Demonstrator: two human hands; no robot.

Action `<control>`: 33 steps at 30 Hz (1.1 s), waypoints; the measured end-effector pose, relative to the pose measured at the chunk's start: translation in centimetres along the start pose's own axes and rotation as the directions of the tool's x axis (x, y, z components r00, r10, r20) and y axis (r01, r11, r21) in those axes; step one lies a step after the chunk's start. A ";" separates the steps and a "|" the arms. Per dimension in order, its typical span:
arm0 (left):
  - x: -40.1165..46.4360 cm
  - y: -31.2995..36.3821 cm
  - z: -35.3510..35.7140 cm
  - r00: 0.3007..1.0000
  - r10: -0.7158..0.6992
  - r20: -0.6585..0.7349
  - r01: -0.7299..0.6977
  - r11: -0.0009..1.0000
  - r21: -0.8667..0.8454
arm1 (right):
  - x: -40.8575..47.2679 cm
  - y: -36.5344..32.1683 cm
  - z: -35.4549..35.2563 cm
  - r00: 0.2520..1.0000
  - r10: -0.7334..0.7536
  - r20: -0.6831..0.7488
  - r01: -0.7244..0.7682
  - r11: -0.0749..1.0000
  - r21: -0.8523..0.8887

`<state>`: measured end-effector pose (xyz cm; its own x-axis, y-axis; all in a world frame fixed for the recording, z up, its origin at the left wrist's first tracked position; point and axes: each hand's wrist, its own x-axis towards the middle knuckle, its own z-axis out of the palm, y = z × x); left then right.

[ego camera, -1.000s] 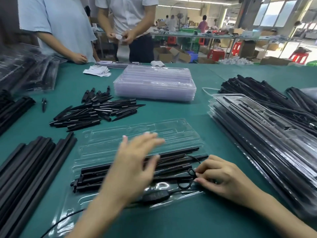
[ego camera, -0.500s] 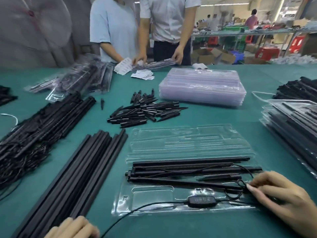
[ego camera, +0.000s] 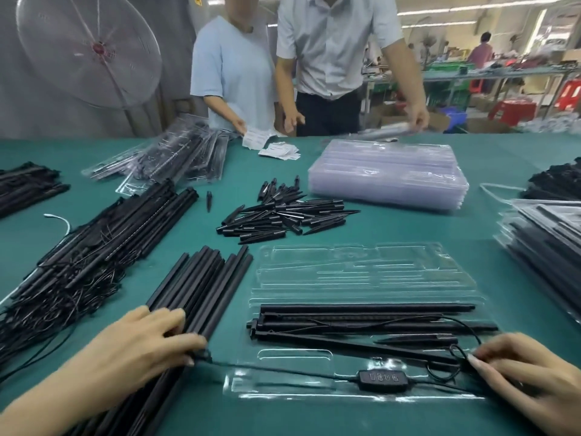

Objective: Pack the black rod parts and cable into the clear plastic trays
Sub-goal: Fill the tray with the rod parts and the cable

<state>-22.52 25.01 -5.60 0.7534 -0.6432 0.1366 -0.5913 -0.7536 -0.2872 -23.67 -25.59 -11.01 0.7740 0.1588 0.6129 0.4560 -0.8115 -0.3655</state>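
An open clear plastic tray (ego camera: 345,272) lies in front of me on the green table. Several black rods (ego camera: 361,308) and a short spike sit in its near half. A black cable with an inline controller (ego camera: 382,377) runs along the tray's front edge. My right hand (ego camera: 528,382) pinches the cable's loop (ego camera: 440,369) at the tray's right end. My left hand (ego camera: 141,350) lies on the near end of a loose bundle of black rods (ego camera: 201,284) left of the tray, fingers curled round a rod, thumb by the cable's free end.
A pile of black spikes (ego camera: 276,218) lies behind the tray, with a stack of empty clear trays (ego camera: 386,174) beyond. Packed trays (ego camera: 547,240) sit at the right, wired rods (ego camera: 94,253) at the left. Two people (ego camera: 330,58) stand across the table beside a fan (ego camera: 88,48).
My left hand left the tray, swung down and left, and now grips a rod in the loose bundle. My right hand stays on the cable loop. My view turned left.
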 end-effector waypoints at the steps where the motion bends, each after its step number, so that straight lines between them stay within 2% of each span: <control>1: 0.1 0.1 0.0 0.994 0.044 0.101 -0.043 0.999 -0.018 | -0.5 0.5 0.1 0.998 0.046 0.036 -0.047 0.999 0.024; 2: 0.5 0.0 -0.5 0.988 0.045 0.146 -0.041 0.999 -0.028 | -0.9 0.6 0.2 0.998 0.064 0.014 -0.064 0.998 0.025; 4: 1.5 -0.9 -1.2 0.993 0.020 0.119 -0.014 0.999 -0.051 | -1.2 1.2 0.9 0.996 0.090 -0.020 -0.089 0.995 0.039; 7: 6.0 -2.5 -2.5 0.991 -0.092 0.100 0.106 0.984 -0.142 | -1.5 2.0 1.1 0.995 0.088 -0.054 -0.084 0.994 0.072; 8: 8.3 -2.7 -2.8 0.980 -0.136 0.144 0.163 0.968 -0.192 | -1.5 2.1 1.2 0.996 0.072 -0.050 -0.069 0.996 0.054; 12: 19.1 -2.5 -0.4 0.972 -0.151 0.181 0.186 0.962 -0.201 | -1.5 1.0 0.5 0.990 -0.131 -0.056 0.125 0.987 -0.101; 14: 23.7 -1.3 1.5 0.955 -0.152 0.257 0.219 0.941 -0.256 | -1.3 0.3 0.2 0.980 -0.190 -0.064 0.181 0.975 -0.131; 18: 28.5 1.9 4.5 0.892 -0.163 0.421 0.285 0.927 -0.245 | -0.9 -0.6 0.0 0.978 -0.204 -0.045 0.197 0.973 -0.121; 23: 30.0 3.1 2.9 0.859 -0.224 0.461 0.385 0.875 -0.292 | -1.0 -0.8 -0.3 0.987 -0.159 -0.013 0.158 0.986 -0.050; 26: 29.9 3.0 -1.7 0.900 -0.192 0.391 0.323 0.896 -0.304 | -1.1 -0.7 -0.3 0.990 -0.144 0.007 0.144 0.989 -0.028; 29: 28.4 3.8 -7.2 0.985 -0.128 0.116 0.168 0.862 -0.478 | -1.0 -0.9 -0.5 0.993 -0.114 0.029 0.114 0.993 -0.012; 31: 25.5 5.7 -9.5 1.000 0.014 0.006 -0.008 0.825 -0.566 | -1.0 -1.2 -0.9 0.996 -0.072 0.058 0.075 0.996 -0.042; 33: 21.7 9.0 -9.5 0.975 0.223 0.007 -0.183 0.814 -0.552 | -1.6 -1.5 -1.6 0.993 -0.020 0.113 0.037 0.988 -0.150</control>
<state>-14.26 3.00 3.74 0.6042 -0.7943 0.0628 -0.7775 -0.5706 0.2643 -26.29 -25.56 -10.34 0.8098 0.2374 0.5366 0.4129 -0.8803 -0.2337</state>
